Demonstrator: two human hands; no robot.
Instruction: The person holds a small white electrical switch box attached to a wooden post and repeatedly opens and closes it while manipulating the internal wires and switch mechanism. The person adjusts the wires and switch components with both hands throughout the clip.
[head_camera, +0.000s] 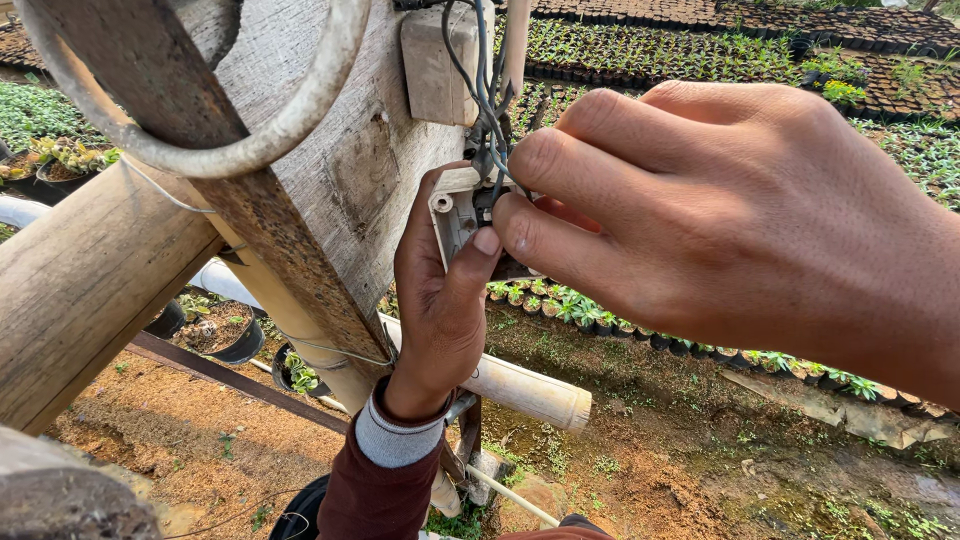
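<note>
Your left hand reaches up from below and clasps the open white switch box against the weathered wooden post, thumb pressed on its front edge, fingers wrapped behind; your right hand comes in from the right, fingers drawn together, thumb and forefinger pinching something small and dark at the box's mouth, just where the bundle of dark wires drops in from above your knuckles; what exactly sits between the fingertips is hidden. The step in hand looks like seating or connecting a wire inside the box, still midway by my judgement; the next move calls for a steady left grip so the box does not shift, and fine fingertip control from the right. Beyond your right hand lie rows of potted seedlings; below your left wrist runs a pale pipe.
</note>
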